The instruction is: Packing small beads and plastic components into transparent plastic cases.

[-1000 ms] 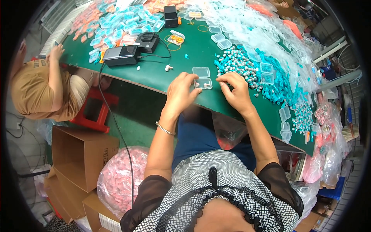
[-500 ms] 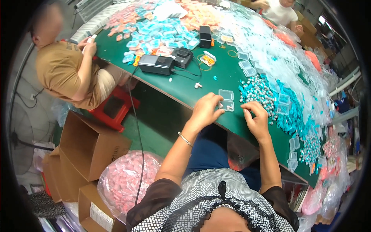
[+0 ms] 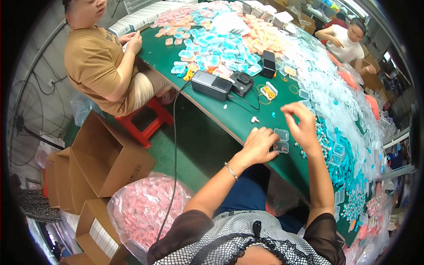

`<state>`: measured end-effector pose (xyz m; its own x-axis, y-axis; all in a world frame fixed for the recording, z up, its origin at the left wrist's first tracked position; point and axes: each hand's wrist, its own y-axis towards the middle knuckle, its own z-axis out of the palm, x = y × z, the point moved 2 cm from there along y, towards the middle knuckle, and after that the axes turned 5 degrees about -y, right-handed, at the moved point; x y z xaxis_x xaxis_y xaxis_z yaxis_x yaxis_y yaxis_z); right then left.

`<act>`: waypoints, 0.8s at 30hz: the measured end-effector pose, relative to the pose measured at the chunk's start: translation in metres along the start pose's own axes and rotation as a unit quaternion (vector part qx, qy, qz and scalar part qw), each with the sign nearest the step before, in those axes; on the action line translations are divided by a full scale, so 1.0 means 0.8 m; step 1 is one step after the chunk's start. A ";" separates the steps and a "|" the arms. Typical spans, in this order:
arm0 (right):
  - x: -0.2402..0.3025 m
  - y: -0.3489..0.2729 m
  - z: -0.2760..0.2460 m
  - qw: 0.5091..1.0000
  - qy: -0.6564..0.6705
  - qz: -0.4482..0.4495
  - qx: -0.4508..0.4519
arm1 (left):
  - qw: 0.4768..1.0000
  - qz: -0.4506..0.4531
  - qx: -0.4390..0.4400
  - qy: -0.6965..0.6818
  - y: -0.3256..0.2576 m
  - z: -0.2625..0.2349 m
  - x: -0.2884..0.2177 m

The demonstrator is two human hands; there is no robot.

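Observation:
A small clear hinged plastic case [image 3: 281, 135] lies unfolded near the table's front edge, its two halves one behind the other. My left hand [image 3: 259, 145] grips its left side, thumb at the nearer half and fingers by the farther one. Something small sits in the nearer half, too small to name. My right hand [image 3: 304, 126] is raised above the table, right of the case; thumb and forefinger point left, slightly apart, with nothing visible between them. Beyond my left hand lies a little pale pink-and-white piece [image 3: 255, 119], with a small blue piece [image 3: 274, 115] farther right.
Teal cords with silvery beads [image 3: 338, 163] heap up at the right, beside piled clear cases [image 3: 318, 66]. Black devices [image 3: 212, 85] with a cable stand left of centre, before blue filled cases [image 3: 221, 48]. Co-workers sit at left [image 3: 95, 62] and far right [image 3: 346, 42].
My right hand has risen and moved farther over the table. My left hand stays at the case. The whole view has shifted, so the table appears lower and farther right.

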<state>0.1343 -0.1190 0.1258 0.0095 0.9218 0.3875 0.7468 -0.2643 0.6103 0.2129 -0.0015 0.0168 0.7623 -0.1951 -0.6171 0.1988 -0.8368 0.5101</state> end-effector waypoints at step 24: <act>-0.050 0.249 0.247 0.941 -0.150 -0.233 0.197 | 0.998 -0.032 0.003 -0.056 -0.003 -0.003 0.005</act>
<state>0.4138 -0.1524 0.0952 -0.2362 0.9658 -0.1068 0.9043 0.2587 0.3395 0.2170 0.0010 0.0145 0.6747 -0.1967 -0.7114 0.2414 -0.8520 0.4646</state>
